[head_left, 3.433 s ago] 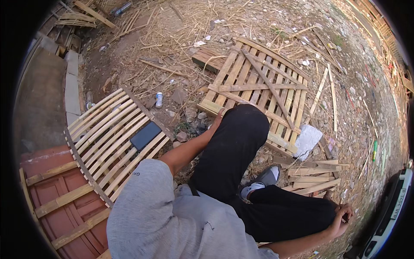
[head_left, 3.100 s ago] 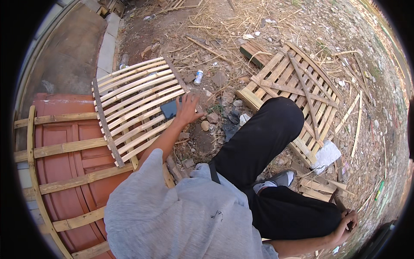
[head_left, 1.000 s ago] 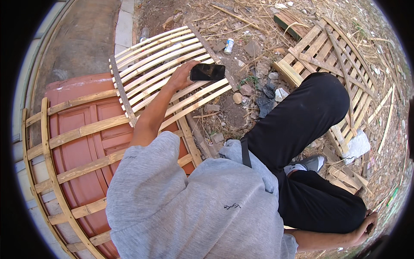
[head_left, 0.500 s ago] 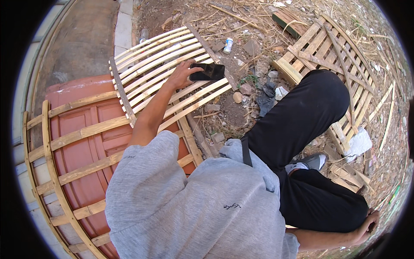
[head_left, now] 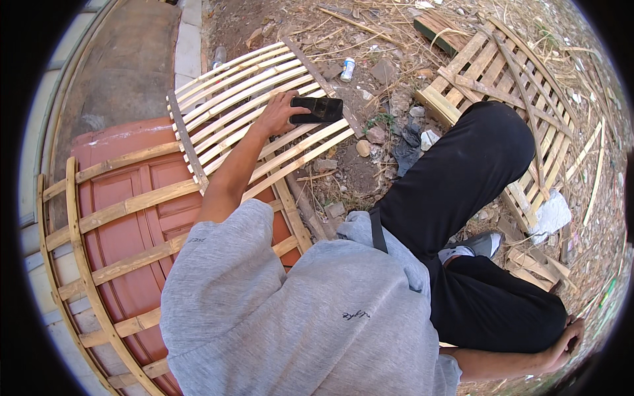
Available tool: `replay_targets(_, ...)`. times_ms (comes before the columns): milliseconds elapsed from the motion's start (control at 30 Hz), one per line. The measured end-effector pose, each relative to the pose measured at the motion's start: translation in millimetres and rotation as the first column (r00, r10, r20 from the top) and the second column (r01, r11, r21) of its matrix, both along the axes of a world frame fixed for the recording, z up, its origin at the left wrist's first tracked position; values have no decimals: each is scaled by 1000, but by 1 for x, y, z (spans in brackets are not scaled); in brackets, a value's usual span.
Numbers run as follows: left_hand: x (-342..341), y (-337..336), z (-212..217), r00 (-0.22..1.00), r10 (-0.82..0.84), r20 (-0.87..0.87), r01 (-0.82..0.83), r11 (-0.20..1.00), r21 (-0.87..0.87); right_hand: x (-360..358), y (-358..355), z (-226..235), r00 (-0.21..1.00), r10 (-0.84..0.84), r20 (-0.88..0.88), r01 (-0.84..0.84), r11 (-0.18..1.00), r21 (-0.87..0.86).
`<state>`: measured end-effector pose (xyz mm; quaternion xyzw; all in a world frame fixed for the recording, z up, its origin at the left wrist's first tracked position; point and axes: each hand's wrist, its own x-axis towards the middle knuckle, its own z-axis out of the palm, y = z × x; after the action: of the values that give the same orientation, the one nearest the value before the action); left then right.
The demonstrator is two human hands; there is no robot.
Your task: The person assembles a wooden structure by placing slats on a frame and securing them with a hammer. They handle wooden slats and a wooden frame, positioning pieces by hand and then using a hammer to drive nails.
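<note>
1. Your left hand (head_left: 281, 113) reaches out over the pale bamboo slat panel (head_left: 244, 112), its fingers grasping the near end of a black phone (head_left: 319, 109).
2. The phone lies flat, screen up, along the far right edge of that slat panel, just inside the crosswise batten that runs down the panel's right side.
3. The slat panel rests tilted, its lower left corner overlapping a red-brown door (head_left: 142, 218) that lies flat on the ground under a wider bamboo frame (head_left: 86, 264).
4. Your right hand (head_left: 561, 340) is down at the lower right, beside your black trouser leg; its fingers are curled inward, but you cannot tell from this view whether they hold anything.
5. A second slatted bamboo panel (head_left: 502, 72) lies on the dirt beyond your raised knee, well apart from the phone.
6. A small can (head_left: 348, 68) lies on the ground just past the far edge of the slat panel, near the phone, among stones and dry stalks.
7. A white scrap (head_left: 549, 214) sits at the near edge of the second panel.
</note>
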<state>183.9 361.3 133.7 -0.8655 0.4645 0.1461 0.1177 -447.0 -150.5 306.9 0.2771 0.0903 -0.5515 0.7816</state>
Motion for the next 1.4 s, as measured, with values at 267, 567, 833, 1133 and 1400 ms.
replay_targets(267,-7,-17,6,993,-71,95,57,989,140,-8,-1,-6,998,24,-53,-25,1000,-15)
replay_targets(567,-6,-28,5,979,-125,160,79,960,268,-20,-6,-5,995,34,-93,-38,998,-40)
replay_targets(833,-7,-34,6,976,-147,160,89,942,323,-22,-4,-8,992,40,-123,-46,998,-44)
replay_targets(1133,-6,-6,-2,984,-72,165,52,991,121,-23,-7,-9,988,49,-146,-58,997,-59)
replay_targets(1400,-7,-6,5,977,-118,177,95,986,136,-42,-16,-12,982,119,-147,-132,988,-82)
